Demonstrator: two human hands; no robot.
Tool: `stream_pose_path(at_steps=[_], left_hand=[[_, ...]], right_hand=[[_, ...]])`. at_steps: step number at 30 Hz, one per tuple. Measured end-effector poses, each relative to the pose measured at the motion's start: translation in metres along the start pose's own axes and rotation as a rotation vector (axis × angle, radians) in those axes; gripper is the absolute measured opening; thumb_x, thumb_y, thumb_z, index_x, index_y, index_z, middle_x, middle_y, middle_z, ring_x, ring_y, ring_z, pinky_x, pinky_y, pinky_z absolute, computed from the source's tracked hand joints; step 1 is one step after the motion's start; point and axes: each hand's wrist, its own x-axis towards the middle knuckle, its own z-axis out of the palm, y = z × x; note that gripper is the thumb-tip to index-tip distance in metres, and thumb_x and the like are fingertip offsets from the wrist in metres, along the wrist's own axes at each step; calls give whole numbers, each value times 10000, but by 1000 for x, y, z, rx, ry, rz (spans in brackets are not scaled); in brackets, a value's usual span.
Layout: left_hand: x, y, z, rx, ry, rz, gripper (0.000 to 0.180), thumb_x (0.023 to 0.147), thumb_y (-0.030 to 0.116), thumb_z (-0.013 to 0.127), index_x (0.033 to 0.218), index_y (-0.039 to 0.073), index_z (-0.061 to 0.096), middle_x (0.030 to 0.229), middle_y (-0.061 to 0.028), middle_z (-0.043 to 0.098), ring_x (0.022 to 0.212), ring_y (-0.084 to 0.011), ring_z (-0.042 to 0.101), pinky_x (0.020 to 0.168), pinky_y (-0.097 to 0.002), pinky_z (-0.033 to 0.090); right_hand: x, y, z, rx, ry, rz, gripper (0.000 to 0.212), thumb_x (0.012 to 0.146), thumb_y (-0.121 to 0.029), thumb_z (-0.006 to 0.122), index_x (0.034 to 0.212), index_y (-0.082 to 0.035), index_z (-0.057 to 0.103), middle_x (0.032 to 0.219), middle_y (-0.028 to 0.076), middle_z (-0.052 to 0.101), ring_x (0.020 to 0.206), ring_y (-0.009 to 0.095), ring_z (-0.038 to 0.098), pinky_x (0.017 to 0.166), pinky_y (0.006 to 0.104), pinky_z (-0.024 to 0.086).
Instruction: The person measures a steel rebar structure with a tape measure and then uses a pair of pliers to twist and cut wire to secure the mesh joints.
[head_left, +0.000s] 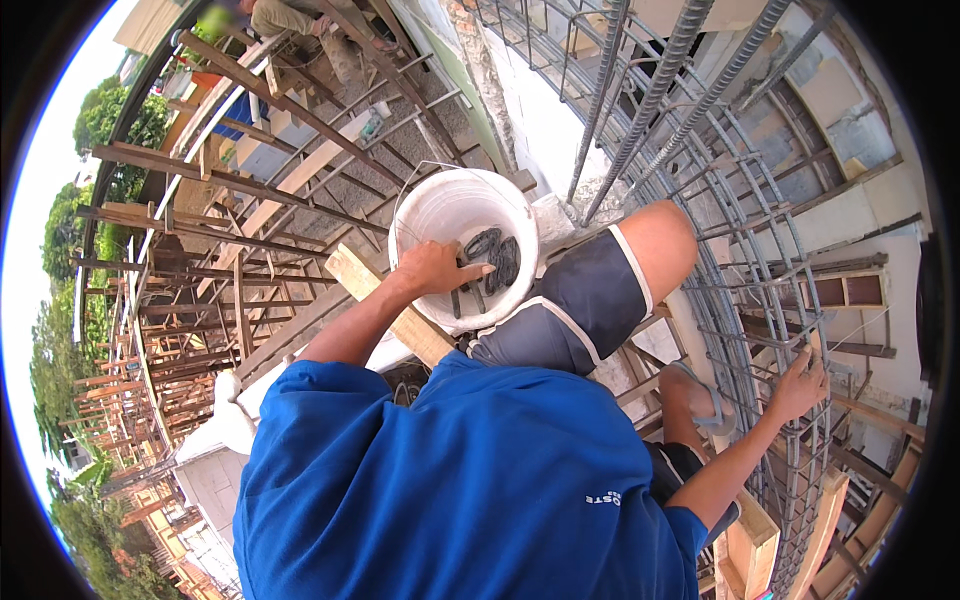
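Note:
My left hand [435,268] is over the mouth of a white plastic bucket [515,200], its fingers curled and its thumb stretched across the opening. What those fingers grip, if anything, is hidden. Inside the bucket lie coils of dark tie wire [503,262], and two dark handle-like bars [477,297] show just below the hand. Out to the right, my right hand [803,388] closes around the outer bars of a rebar cage [735,290]. A thin wire [868,325] sticks out beyond its fingers.
Thick upright rebar [650,95] rises ahead on the right. A wooden beam [395,310] runs beside the bucket. Timber scaffolding [240,195] fills the left, over a drop. Another person [290,20] is at the far upper left. Wooden boards [750,545] stand at lower right.

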Motion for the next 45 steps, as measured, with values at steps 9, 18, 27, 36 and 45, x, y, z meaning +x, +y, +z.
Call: stream_pose_path(at_steps=[9,18,27,36,45], left_hand=[[43,-11,23,114,-33,53,756,855,752,541,1188,97,719,1053,-211,725,997,-366,705,907,-457,534],[50,-35,22,-288,26,-130,475,707,466,765,842,11,772,714,-122,712,624,-208,699,609,-358,545],[-40,-34,-51,-1325,-253,193,359,899,285,726,1120,5,690,913,-58,700,807,-130,634,726,-273,496],[-85,118,-65,-1148,-419,855,591,909,313,734,1356,-46,590,1015,-115,724,981,-166,655,931,-311,491],[-79,179,-38,-1141,-239,947,365,906,285,773,1155,20,739,1066,-121,742,953,-147,652,859,-306,515]], right_hand=[[-1,-12,-11,-48,21,-39,397,1000,-392,550,1164,-72,717,1145,124,707,1166,382,564,1008,471,445],[0,-23,-12,18,69,-42,408,993,-408,561,1115,-57,728,1112,149,709,1164,399,569,1004,471,454],[1,-9,-16,119,124,-121,381,978,-350,611,1131,-14,707,1131,187,694,1141,398,592,1011,495,443],[-48,-170,-174,1556,-848,-147,536,951,-429,671,1189,49,627,1096,115,646,1022,179,604,862,311,464],[-92,-232,-183,2029,-1119,362,440,1037,-445,522,966,-13,570,951,133,635,920,234,634,877,372,494]])
